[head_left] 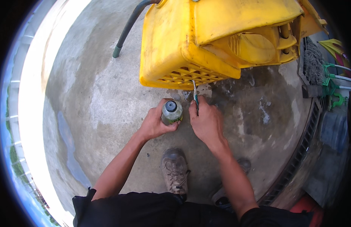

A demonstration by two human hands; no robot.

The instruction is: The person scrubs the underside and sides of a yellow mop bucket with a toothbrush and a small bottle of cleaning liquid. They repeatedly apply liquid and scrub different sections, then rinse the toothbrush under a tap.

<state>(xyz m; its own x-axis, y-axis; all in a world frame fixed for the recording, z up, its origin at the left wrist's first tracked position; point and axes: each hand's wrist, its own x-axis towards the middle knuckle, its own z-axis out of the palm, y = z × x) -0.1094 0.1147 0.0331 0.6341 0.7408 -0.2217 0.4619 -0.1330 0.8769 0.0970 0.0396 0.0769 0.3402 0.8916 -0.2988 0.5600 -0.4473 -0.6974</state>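
In my left hand (154, 123) is a clear, squat bottle (173, 117) with a black cap (171, 106), held upright with fingers wrapped round its side. My right hand (207, 119) pinches the green handle of a small brush (195, 90) with pale bristles. The brush head points away from me, at the slotted lower face of a yellow plastic mop wringer (168, 45); whether it touches the slots I cannot tell. The wringer is scuffed and stands just beyond both hands.
A dark bar handle (128, 28) sticks out left of the wringer. Wet patches mark the concrete floor (114, 125). On the right lie a drain grate (304, 143), a grey mop head (313, 62) and green-clamped tools (330, 83). My shoe (174, 170) is below the bottle.
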